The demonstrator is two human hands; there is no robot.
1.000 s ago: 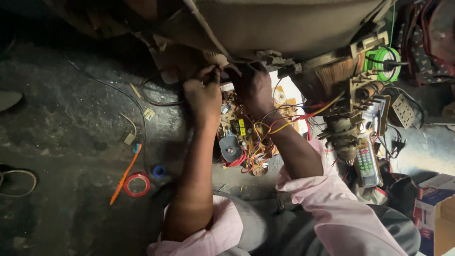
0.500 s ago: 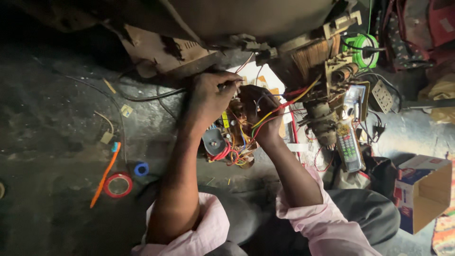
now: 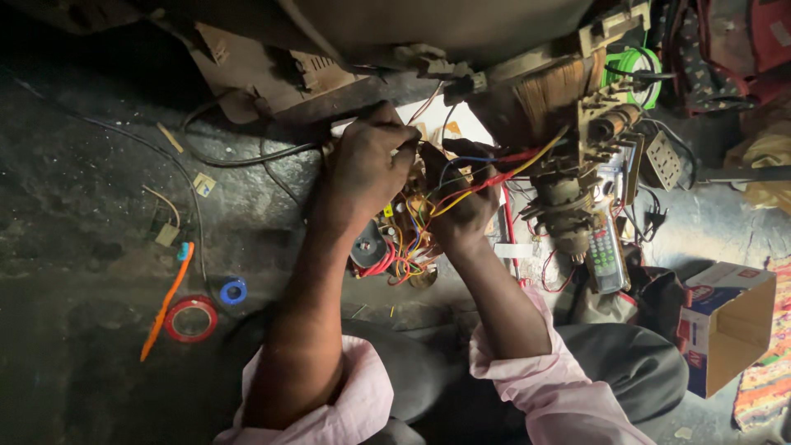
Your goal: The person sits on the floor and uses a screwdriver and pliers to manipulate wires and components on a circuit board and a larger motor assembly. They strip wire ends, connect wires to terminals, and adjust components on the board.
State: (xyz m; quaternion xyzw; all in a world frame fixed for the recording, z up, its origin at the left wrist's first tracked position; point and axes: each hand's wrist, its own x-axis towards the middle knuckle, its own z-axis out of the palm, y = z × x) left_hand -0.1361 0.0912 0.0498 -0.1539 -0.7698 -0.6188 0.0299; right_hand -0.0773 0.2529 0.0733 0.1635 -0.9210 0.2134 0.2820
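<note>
My left hand (image 3: 362, 165) and my right hand (image 3: 463, 198) meet over a circuit board (image 3: 404, 239) crowded with red, yellow and blue wires (image 3: 478, 183). Fingers of both hands are pinched among the wires near the board's upper edge. What exactly each fingertip grips is hidden by the hands themselves. A black round part (image 3: 368, 245) sits on the board's lower left. Pink rolled-up sleeves (image 3: 527, 371) cover both upper forearms.
A dark casing (image 3: 346, 49) looms above the board. Right of it stand a copper-wound coil assembly (image 3: 568, 115), a remote control (image 3: 606, 251), a green wire spool (image 3: 630, 70) and an open cardboard box (image 3: 725, 325). On the left floor lie an orange tool (image 3: 165, 301), a red tape roll (image 3: 191, 319) and a blue ring (image 3: 233, 291).
The view has shifted, so everything sits lower and further right in the frame. Both hands stay on the wires, and the left hand has closed in toward the right.
</note>
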